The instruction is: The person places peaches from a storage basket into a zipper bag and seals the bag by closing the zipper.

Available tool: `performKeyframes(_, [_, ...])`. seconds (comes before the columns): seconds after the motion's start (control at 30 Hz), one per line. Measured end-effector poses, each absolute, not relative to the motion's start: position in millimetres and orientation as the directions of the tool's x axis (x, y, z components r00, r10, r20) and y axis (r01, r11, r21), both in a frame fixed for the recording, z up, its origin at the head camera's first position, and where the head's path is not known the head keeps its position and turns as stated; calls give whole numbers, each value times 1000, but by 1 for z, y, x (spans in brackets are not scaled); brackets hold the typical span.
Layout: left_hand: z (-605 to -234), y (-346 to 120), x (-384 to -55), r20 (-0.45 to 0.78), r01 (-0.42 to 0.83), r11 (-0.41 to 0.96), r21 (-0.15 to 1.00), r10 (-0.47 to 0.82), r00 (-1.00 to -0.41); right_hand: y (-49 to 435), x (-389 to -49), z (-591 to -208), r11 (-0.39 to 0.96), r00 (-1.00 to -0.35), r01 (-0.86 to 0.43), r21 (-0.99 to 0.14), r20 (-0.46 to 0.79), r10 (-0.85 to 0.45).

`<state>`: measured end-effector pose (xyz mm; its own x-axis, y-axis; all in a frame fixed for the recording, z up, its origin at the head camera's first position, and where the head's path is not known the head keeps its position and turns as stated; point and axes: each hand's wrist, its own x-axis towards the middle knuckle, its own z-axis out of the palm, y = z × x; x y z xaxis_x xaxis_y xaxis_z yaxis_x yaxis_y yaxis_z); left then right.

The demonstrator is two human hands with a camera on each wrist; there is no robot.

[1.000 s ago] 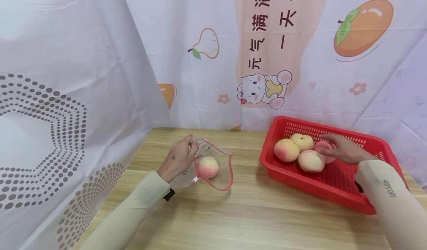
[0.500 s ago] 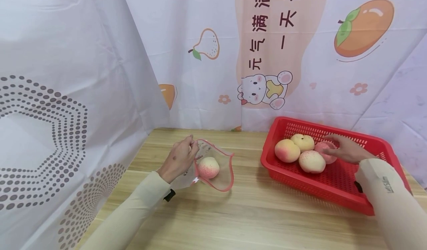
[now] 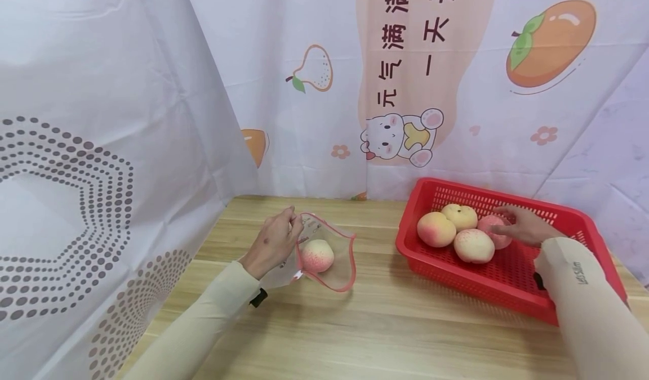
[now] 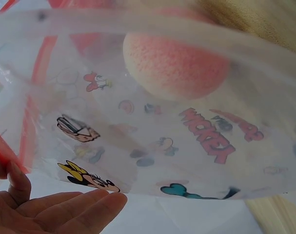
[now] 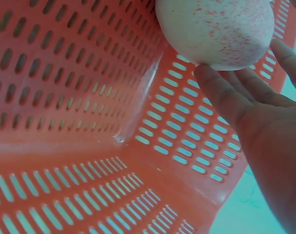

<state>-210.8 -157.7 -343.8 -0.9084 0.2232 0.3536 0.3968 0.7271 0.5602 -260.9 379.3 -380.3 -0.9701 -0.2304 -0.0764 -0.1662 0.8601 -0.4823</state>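
My left hand [image 3: 274,239] pinches the pink-trimmed edge of a clear zip bag [image 3: 341,256] with cartoon prints. The bag's mouth gapes, and a pale peach with pink speckles [image 3: 318,255] lies inside. In the left wrist view the thumb and a finger meet at the pink trim, while the other fingers [image 4: 84,209] stretch along the bag's underside. Over at the red basket [image 3: 517,270], my right hand [image 3: 527,227] holds a pinkish peach [image 3: 501,239] between thumb and fingers. The right wrist view has fingertips [image 5: 206,75] against that peach's lower side.
Beside the held peach in the basket sit a pale peach [image 3: 474,246], a yellow-pink peach [image 3: 436,229] and a yellow peach [image 3: 460,217]. The basket stands on the right of the wooden table [image 3: 365,312]. A printed curtain [image 3: 314,138] hangs behind.
The pinkish peach has shifted slightly toward me and its pale side turned, with my right hand staying around it. My left hand and the bag keep their place.
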Motion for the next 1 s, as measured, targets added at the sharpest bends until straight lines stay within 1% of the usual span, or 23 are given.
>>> performKeyframes(0.53, [-343,-160,-211,348,397,717,573,225,-910,383,-266,-385,860,-970,-107,-499,-137,-200])
performKeyframes(0.77, [-343,-160,-210,344,395,716,575,227,-911,384,-269,-388,864,-967,-103,-493,-153,-203])
performKeyframes(1.0, [-343,-160,-210,354,406,712,573,232,-906,385,-269,-389,858,-964,-50,-511,-200,-175])
